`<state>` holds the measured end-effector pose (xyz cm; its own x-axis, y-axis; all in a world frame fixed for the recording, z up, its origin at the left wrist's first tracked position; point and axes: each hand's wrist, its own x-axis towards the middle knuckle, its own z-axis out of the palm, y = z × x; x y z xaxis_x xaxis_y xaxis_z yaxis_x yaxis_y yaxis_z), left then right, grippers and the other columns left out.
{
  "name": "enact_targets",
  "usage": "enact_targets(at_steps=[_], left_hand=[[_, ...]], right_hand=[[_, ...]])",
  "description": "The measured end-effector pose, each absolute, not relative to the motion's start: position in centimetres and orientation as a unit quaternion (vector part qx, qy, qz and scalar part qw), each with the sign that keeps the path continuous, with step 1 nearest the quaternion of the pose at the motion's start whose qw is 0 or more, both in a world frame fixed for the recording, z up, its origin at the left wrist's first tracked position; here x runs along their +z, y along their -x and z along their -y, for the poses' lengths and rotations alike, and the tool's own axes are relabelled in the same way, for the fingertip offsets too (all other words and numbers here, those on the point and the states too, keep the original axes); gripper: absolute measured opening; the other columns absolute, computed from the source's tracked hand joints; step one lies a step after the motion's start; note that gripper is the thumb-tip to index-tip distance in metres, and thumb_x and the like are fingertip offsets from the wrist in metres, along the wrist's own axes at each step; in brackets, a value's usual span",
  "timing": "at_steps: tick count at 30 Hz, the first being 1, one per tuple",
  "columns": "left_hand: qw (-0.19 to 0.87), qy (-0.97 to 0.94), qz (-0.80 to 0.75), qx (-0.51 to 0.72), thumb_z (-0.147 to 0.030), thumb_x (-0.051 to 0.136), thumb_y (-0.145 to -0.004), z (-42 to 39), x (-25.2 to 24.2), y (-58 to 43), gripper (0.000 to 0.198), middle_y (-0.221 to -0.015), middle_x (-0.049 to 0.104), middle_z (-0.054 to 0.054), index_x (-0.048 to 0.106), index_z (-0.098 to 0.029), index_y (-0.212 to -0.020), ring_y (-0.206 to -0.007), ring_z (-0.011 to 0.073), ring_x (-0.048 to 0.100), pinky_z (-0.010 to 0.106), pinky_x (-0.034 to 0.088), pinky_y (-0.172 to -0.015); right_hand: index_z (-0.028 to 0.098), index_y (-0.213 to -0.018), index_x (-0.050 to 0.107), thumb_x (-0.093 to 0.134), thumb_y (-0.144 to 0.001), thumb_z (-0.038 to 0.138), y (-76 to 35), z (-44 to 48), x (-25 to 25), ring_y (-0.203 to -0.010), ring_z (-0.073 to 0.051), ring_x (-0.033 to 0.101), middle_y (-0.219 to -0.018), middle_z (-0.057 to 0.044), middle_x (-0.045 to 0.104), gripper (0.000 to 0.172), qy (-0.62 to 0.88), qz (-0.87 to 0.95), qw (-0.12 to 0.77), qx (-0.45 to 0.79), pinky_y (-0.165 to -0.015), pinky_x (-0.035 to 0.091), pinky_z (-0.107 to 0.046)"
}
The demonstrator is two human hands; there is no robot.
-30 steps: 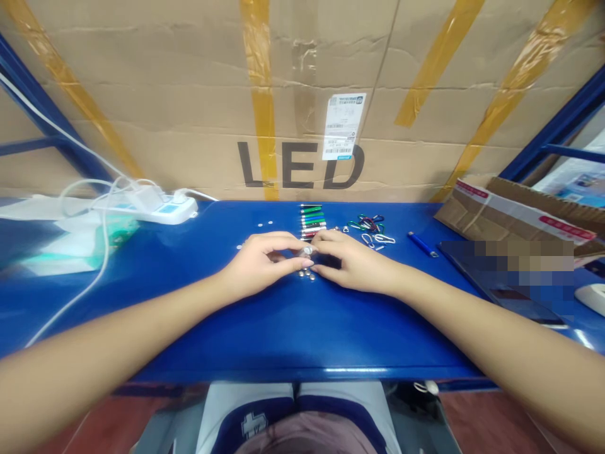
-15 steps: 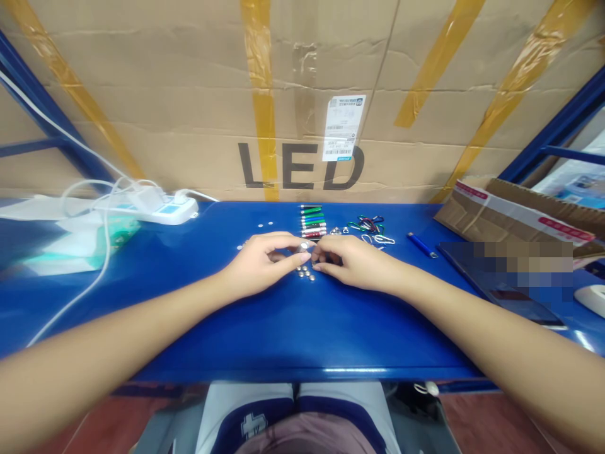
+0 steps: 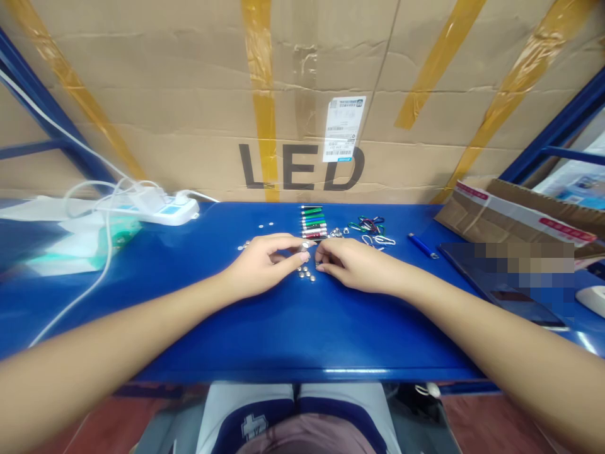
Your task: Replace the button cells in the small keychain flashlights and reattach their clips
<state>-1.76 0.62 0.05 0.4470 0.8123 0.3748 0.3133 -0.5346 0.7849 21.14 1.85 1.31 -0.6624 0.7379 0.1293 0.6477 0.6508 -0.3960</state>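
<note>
My left hand (image 3: 262,265) pinches a small silver cap-like piece (image 3: 305,246) between thumb and fingertips, its pale round face showing. Just to the right, my right hand (image 3: 352,261) has its fingers curled together over the blue table; whether anything is between them is hidden. A narrow gap separates the two hands. Several small shiny metal pieces (image 3: 307,273) lie below the fingertips. Behind the hands is a row of small tubes (image 3: 312,219) in green, blue, red and silver. Loose silver bits (image 3: 336,232) rest beside that row.
Coloured carabiners (image 3: 368,224) and a blue tube (image 3: 422,245) lie to the right, near a dark flat device (image 3: 482,277) and an open cardboard box (image 3: 515,214). A white power strip (image 3: 172,210) with cables stands at left. Small white discs (image 3: 265,225) lie behind my left hand.
My right hand has drawn slightly away to the right, widening the gap between the hands. The left hand stays nearly in place, still pinching the silver piece.
</note>
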Motion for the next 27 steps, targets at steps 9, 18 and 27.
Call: enact_targets(at_steps=[9,18,27], left_hand=[[0.325,-0.792,-0.354,0.375,-0.043,0.067,-0.089,-0.8,-0.1,1.9,0.035,-0.114,0.071,0.01,0.076,-0.019,-0.113,-0.102,0.0236,0.07,0.032,0.062,-0.081],[0.329,-0.792,-0.352,0.375,-0.042,0.067,-0.088,-0.6,0.3,1.8,0.034,-0.112,0.072,0.011,0.075,-0.017,-0.11,-0.098,0.0228,0.07,0.029,0.062,-0.076],[0.354,-0.776,-0.348,0.389,-0.042,0.069,-0.087,-0.5,0.1,1.7,0.033,-0.106,0.073,0.011,0.075,-0.015,-0.104,-0.095,0.0227,0.069,0.032,0.063,-0.077]], right_hand=[[0.018,-0.089,0.058,0.056,-0.091,0.016,-21.1,-1.7,1.4,-0.076,-0.017,0.06,-0.086,-0.005,0.067,0.003,0.375,0.901,0.155,0.154,-0.071,0.044,-0.028],[0.018,-0.084,0.062,0.062,-0.081,0.018,-20.2,-1.0,2.0,-0.065,-0.013,0.058,-0.074,0.0,0.064,0.003,0.366,0.813,0.355,0.282,-0.064,0.049,-0.026],[0.017,-0.087,0.07,0.073,-0.082,0.032,-20.2,-1.1,1.7,-0.072,-0.016,0.068,-0.083,-0.005,0.074,0.017,0.34,0.755,0.456,0.325,-0.072,0.058,-0.031]])
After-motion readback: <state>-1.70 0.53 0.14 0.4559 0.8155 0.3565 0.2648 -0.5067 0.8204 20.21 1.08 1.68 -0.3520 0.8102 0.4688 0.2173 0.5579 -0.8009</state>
